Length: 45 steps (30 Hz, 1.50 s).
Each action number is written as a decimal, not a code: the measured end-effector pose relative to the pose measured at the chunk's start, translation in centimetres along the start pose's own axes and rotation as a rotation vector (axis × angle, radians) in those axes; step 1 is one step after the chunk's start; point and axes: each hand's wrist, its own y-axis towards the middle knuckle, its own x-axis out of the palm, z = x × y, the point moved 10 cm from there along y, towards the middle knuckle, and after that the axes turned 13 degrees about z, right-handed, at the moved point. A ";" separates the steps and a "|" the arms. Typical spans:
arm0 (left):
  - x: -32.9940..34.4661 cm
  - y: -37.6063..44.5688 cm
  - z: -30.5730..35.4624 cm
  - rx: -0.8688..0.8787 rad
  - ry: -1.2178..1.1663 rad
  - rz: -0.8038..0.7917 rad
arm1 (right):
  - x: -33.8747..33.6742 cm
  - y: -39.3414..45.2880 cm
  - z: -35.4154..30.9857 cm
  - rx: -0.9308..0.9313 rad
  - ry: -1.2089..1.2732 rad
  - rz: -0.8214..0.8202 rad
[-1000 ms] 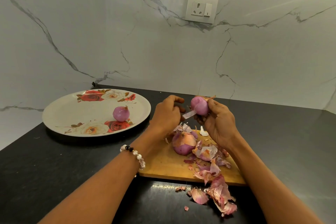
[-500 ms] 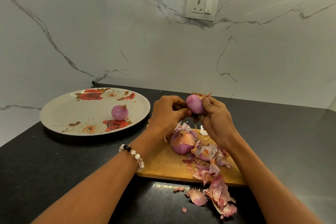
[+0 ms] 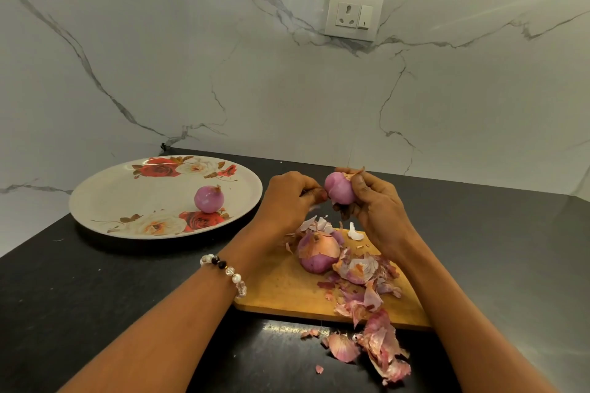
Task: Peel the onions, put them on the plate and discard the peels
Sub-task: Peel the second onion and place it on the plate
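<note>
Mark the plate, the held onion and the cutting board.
plate [image 3: 105,201], head view, bare rim on the left.
held onion [image 3: 339,189], head view, peeled front.
cutting board [image 3: 281,290], head view, bare wood.

Right hand [image 3: 378,210] gripping a peeled red onion [image 3: 339,188], left hand [image 3: 285,198] pinching at its side, unpeeled onion [image 3: 317,252] on wooden cutting board [image 3: 281,290], peeled onion [image 3: 209,199] on floral plate [image 3: 127,198]

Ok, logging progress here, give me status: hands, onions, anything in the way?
Right hand grips onion, left hand pinches at it. One onion on plate. Peels litter board.
</note>
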 end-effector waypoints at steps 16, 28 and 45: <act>-0.4 -0.1 1.9 0.229 0.045 -0.078 | 0.8 -0.4 -1.3 -0.247 -0.290 -0.138; -2.5 -0.4 2.6 0.262 -0.012 0.236 | 0.4 -0.1 -1.5 -0.293 -0.291 -0.107; -2.6 0.1 0.2 0.051 0.018 0.307 | 0.9 0.2 -1.0 -0.443 -0.462 -0.126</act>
